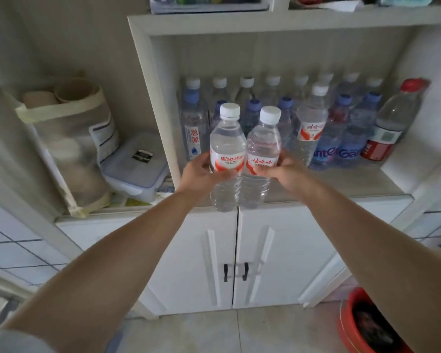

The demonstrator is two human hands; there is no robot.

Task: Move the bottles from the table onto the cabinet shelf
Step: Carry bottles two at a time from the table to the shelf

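1. Left hand (200, 171) is wrapped round the label of the left bottle (227, 159), fingers across the front, thumb side to the left.
2. Right hand (284, 171) is clamped on the right bottle (261, 161) the same way, at label height, from the right side.
3. Both bottles upright, clear w/ white caps and red-white labels, pressed side by side & touching, so each hand sits on the outer flank of its own bottle.
4. They're held in the air in front of the cabinet shelf (341, 184), bottoms about level w/ the shelf's front edge, over the gap between the two cabinet doors (239, 263).
5. Shelf behind is already packed: rows of water bottles (312, 123) w/ white and blue caps, plus a red-cap bottle (390, 123) at the far right.
6. Left of the cabinet: a mesh bag (69, 149) and a plastic box (135, 169) beside it.
7. Red bucket (346, 324) on the floor, bottom right.
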